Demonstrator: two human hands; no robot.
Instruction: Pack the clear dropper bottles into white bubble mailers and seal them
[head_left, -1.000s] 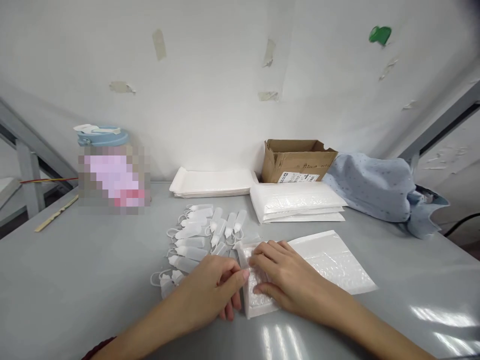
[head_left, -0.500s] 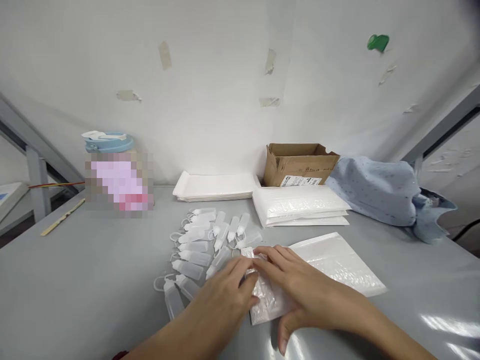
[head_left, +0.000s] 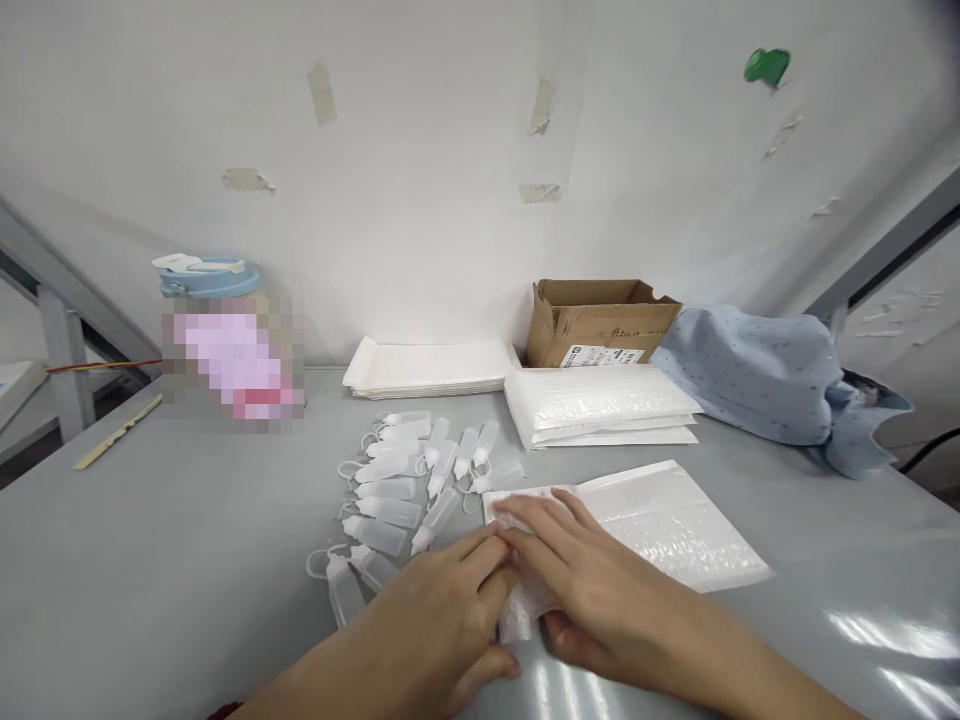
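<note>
My right hand [head_left: 581, 565] now has its thumb tucked in, mailer [head_left: 517, 622] beneath; left hand [head_left: 457, 605] meets it, both half-curled. Likely steadier; can't tell if pinched.

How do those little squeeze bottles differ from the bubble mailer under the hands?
The squeeze bottles are narrow, with pointed nozzles; the bubble mailer is broad, with a crinkly, glossy surface. The left hand and right hand touch the mailer, while the bottles lie loose beside it. Both look whitish.
</note>
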